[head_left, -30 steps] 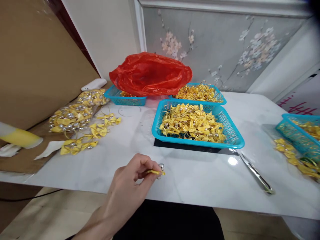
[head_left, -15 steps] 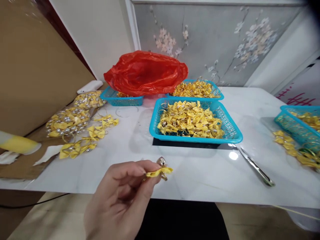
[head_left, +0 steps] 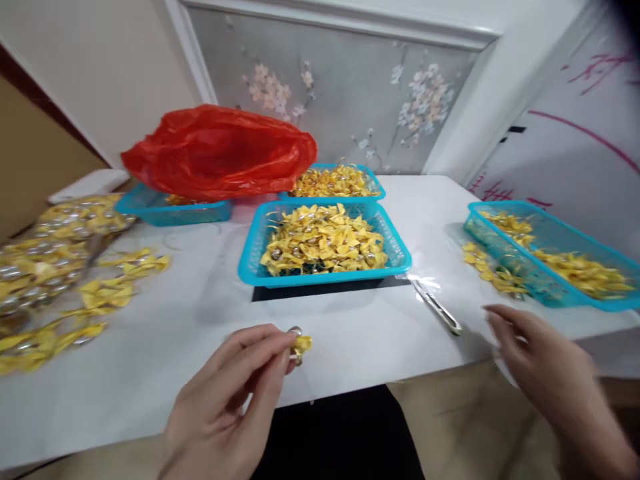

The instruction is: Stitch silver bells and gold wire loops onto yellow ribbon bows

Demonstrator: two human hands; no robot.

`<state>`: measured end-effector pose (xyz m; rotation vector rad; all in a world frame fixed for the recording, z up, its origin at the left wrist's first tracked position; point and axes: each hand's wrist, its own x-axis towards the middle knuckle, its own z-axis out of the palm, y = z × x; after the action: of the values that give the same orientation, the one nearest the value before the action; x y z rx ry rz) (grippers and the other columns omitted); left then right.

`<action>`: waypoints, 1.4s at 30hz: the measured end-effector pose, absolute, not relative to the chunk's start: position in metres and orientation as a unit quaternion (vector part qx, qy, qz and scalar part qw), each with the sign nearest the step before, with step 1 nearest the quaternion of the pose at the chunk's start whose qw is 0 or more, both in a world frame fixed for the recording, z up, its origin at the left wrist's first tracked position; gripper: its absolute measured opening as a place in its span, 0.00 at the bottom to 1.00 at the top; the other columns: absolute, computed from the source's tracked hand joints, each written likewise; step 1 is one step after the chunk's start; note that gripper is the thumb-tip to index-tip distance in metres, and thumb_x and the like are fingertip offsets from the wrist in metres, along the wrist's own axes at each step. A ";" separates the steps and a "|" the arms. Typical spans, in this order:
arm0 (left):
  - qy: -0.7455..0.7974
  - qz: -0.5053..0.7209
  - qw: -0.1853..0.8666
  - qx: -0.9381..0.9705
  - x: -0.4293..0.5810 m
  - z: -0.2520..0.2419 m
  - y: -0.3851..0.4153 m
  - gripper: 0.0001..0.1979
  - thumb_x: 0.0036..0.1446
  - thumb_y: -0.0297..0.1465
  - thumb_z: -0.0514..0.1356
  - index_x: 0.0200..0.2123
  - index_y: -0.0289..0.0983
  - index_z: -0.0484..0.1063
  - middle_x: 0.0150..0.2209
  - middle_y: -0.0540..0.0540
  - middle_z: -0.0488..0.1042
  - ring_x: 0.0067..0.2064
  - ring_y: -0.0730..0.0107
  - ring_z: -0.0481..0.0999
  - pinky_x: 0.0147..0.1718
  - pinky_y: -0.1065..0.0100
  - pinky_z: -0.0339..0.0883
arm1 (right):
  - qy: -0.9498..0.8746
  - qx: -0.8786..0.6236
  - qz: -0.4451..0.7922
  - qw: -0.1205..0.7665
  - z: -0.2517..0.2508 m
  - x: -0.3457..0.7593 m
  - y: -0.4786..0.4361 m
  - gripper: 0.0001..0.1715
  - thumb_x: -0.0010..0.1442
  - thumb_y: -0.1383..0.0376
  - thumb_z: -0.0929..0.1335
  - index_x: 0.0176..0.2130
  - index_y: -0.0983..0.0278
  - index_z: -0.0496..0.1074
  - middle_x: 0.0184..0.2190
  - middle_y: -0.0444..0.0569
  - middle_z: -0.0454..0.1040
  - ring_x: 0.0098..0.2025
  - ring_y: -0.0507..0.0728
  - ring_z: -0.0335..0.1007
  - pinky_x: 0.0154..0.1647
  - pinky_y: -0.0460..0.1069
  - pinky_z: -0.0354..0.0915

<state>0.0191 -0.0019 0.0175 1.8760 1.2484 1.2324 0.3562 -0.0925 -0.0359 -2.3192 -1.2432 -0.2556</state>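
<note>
My left hand [head_left: 230, 393] pinches a small yellow ribbon flower [head_left: 302, 344] with a silvery bead between thumb and fingertips, above the table's front edge. At the right, my right hand [head_left: 543, 363] is blurred by motion. Its thumb and forefinger come together, and a yellowish speck shows between its fingers; what it holds I cannot make out. It is close to a loose row of yellow flowers [head_left: 493, 270] and a slim metal-handled cutter [head_left: 440, 308]. Ahead, between the hands, stands a blue basket [head_left: 327, 277] heaped with yellow beaded flowers [head_left: 325, 240].
A second blue basket [head_left: 550, 293] with yellow flowers stands at the right. Behind are another filled basket [head_left: 335, 197] and a red plastic bag [head_left: 220, 153] over a blue basket [head_left: 180, 215]. Bagged flowers [head_left: 45, 267] and loose yellow flowers [head_left: 105, 293] lie at the left.
The view has turned to the right. My right hand has come into sight at the right, while my left hand still holds the flower.
</note>
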 end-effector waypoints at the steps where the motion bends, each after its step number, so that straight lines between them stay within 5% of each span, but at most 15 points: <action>1: 0.478 0.443 0.280 0.705 0.020 0.014 0.001 0.09 0.57 0.30 0.64 0.38 0.51 0.81 0.43 0.54 0.77 0.35 0.75 0.82 0.34 0.81 0.77 | -0.468 -0.847 -0.085 0.238 -0.038 0.360 -0.087 0.25 0.68 0.49 0.59 0.39 0.62 0.76 0.37 0.52 0.77 0.35 0.59 0.75 0.35 0.51 0.68; 6: 0.495 0.410 0.273 0.715 0.026 0.011 0.008 0.05 0.52 0.33 0.68 0.35 0.47 0.82 0.39 0.51 0.78 0.29 0.74 0.77 0.23 0.79 0.71 | -0.519 -0.828 -0.048 0.205 -0.044 0.357 -0.059 0.25 0.63 0.47 0.60 0.39 0.62 0.76 0.34 0.52 0.77 0.34 0.62 0.74 0.33 0.53 0.64; 15: 0.462 0.419 0.346 0.701 0.031 0.024 0.005 0.11 0.54 0.23 0.64 0.35 0.45 0.81 0.36 0.51 0.78 0.29 0.76 0.75 0.29 0.79 0.72 | -0.576 -0.788 -0.053 0.210 -0.046 0.343 -0.057 0.17 0.59 0.59 0.60 0.38 0.63 0.74 0.34 0.53 0.76 0.33 0.63 0.74 0.28 0.52 0.62; 21: 0.466 0.404 0.377 0.691 0.024 0.023 0.001 0.11 0.55 0.24 0.63 0.35 0.48 0.79 0.38 0.52 0.76 0.33 0.76 0.76 0.30 0.80 0.72 | -0.681 -0.647 0.025 0.342 -0.001 0.291 -0.072 0.09 0.69 0.61 0.62 0.37 0.61 0.67 0.30 0.45 0.70 0.27 0.51 0.68 0.21 0.41 0.64; 27: 0.490 0.376 0.337 0.711 0.022 0.024 -0.001 0.09 0.55 0.26 0.63 0.34 0.49 0.80 0.41 0.52 0.78 0.35 0.73 0.79 0.25 0.78 0.70 | -0.738 -0.559 0.049 0.374 0.019 0.227 -0.070 0.12 0.74 0.65 0.57 0.50 0.62 0.67 0.44 0.50 0.73 0.43 0.52 0.73 0.39 0.42 0.72; 30: 0.487 0.386 0.347 0.702 0.020 0.026 0.000 0.09 0.54 0.26 0.64 0.33 0.46 0.81 0.40 0.49 0.79 0.35 0.70 0.81 0.24 0.78 0.71 | -0.770 -0.528 0.097 0.344 0.015 0.219 -0.061 0.17 0.75 0.63 0.54 0.49 0.62 0.68 0.43 0.49 0.72 0.41 0.53 0.72 0.40 0.46 0.71; 42: 0.475 0.391 0.368 0.697 0.018 0.028 -0.007 0.11 0.54 0.24 0.62 0.33 0.46 0.80 0.39 0.50 0.78 0.36 0.70 0.81 0.29 0.76 0.74 | -0.813 -0.484 -0.102 0.307 0.013 0.220 -0.044 0.09 0.71 0.68 0.65 0.48 0.71 0.72 0.37 0.53 0.73 0.36 0.58 0.64 0.36 0.52 0.56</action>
<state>0.0178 -0.0068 0.0279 1.7902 1.2206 1.0046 0.2204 -0.0435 0.0133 -1.2800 -2.1519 -0.2701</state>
